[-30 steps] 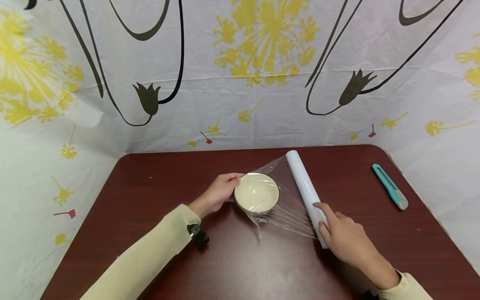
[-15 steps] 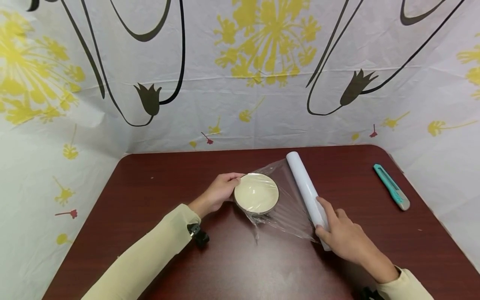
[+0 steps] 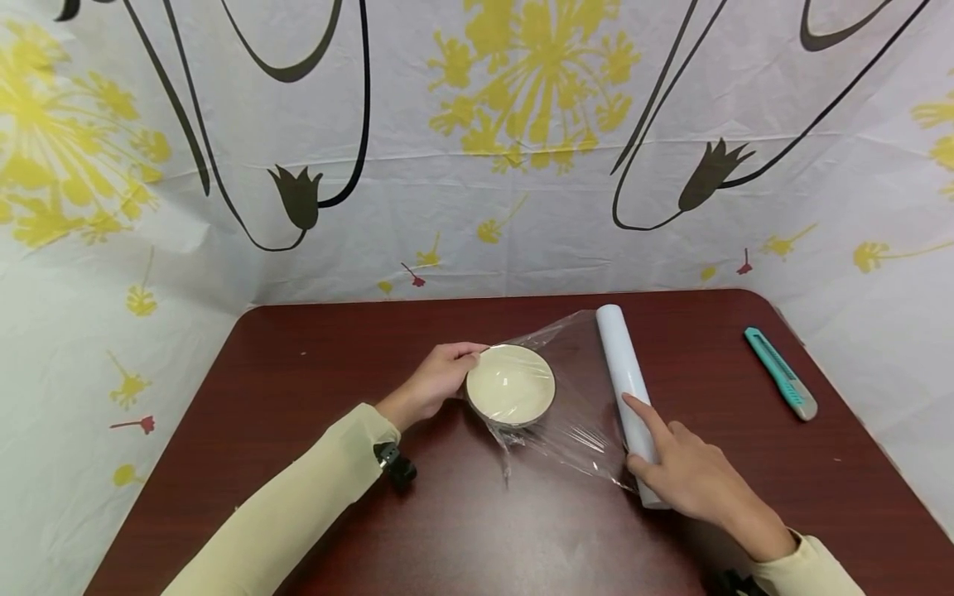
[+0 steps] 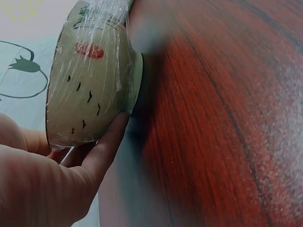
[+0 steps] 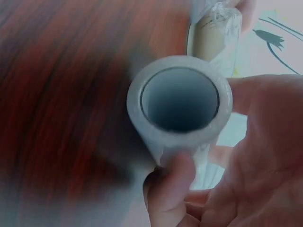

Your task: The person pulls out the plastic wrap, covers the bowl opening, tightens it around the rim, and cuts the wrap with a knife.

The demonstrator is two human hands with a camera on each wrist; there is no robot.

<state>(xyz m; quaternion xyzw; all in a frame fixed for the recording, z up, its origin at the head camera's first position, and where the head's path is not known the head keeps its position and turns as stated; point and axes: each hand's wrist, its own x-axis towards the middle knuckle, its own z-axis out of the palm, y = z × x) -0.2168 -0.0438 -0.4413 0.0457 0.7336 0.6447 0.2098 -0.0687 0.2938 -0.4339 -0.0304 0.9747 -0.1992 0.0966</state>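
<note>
A cream bowl [image 3: 510,385] stands at the middle of the table, its mouth covered by clear cling film [image 3: 585,397]. My left hand [image 3: 436,381] grips its left side, thumb at the rim. In the left wrist view, the bowl's outer wall [image 4: 87,90] shows a red mark and small dark strokes under wrinkled film. To the right, my right hand [image 3: 689,476] holds the near part of the cling film roll [image 3: 629,389] between thumb and fingers. Film stretches from the roll to the bowl. The roll's hollow end [image 5: 180,97] faces the right wrist camera.
A teal utility knife [image 3: 780,372] lies at the right of the dark red wooden table [image 3: 358,339]. Behind the table hangs a white sheet [image 3: 417,199] printed with flowers. A loose tail of film droops at the bowl's near side.
The roll has shifted right, away from the bowl, its far end swinging most. More film now spans the gap. My right fingers have shifted along the roll; the left hand and bowl stay put.
</note>
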